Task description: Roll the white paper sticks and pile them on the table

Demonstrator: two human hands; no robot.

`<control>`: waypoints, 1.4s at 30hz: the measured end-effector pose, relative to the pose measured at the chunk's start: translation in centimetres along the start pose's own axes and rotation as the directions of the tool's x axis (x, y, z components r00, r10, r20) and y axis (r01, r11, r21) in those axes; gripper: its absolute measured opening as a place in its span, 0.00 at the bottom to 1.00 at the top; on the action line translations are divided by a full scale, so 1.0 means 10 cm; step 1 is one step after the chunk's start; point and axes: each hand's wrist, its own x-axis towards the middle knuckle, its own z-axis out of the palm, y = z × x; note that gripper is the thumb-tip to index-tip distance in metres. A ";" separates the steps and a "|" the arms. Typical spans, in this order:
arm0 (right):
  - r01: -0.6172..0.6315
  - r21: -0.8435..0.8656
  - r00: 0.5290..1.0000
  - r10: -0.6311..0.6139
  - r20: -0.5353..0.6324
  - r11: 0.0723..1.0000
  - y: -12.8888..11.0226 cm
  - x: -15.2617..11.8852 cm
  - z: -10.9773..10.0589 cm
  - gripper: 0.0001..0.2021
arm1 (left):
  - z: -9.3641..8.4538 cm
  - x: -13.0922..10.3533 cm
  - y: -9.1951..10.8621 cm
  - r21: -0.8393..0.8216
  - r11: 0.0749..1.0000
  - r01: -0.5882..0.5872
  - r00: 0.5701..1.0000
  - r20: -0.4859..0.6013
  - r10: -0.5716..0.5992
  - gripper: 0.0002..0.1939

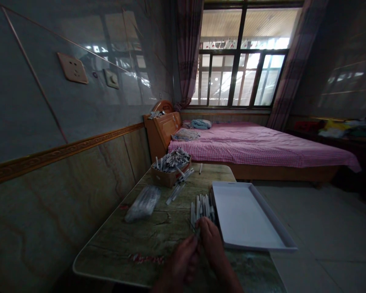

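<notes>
1. Both hands are in close: the left hand [181,260] and the right hand [212,238] are curled nearly shut, fingertips meeting around a slim piece [192,226] that pokes up between them. Dim light and blur hide which fingers bear the grip.
2. Just beyond the knuckles lies a row of pen-like sticks [203,206], on the table [110,248] against the tray's left side. A careless knuckle could scatter that row.
3. The white tray [250,224] juts past the table's right edge; a push from the right forearm could tip it floorward.
4. Up top, the cardboard box [163,179] is heaped above its rim, so a bump might spill it over the loose sticks [175,193] beside it.
5. Left, there's a clear plastic bag [144,203]; nearer, small reddish bits [148,259] sit by the left hand, where a sleeve or wrist could sweep them off.
</notes>
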 end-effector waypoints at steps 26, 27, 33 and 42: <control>0.642 -0.584 0.739 -0.605 0.297 0.497 0.69 -0.99 0.42 0.13 | -0.45 0.31 0.30 -0.326 0.818 -0.474 0.841 -0.442 0.312 0.28; 0.682 -0.621 0.679 -0.648 0.344 0.385 0.72 -0.98 0.45 0.14 | -0.51 0.28 0.32 -0.334 0.810 -0.482 0.836 -0.453 0.311 0.28; 0.552 -0.762 0.806 -0.451 0.383 0.338 0.40 -0.33 0.30 0.08 | -0.59 0.12 0.19 -0.216 0.847 -0.485 0.806 -0.486 0.338 0.29; 0.420 -0.632 0.906 -0.340 0.252 0.651 0.41 -0.59 -0.12 0.09 | -0.35 0.04 -0.03 0.121 0.936 -0.332 0.813 -0.467 0.349 0.28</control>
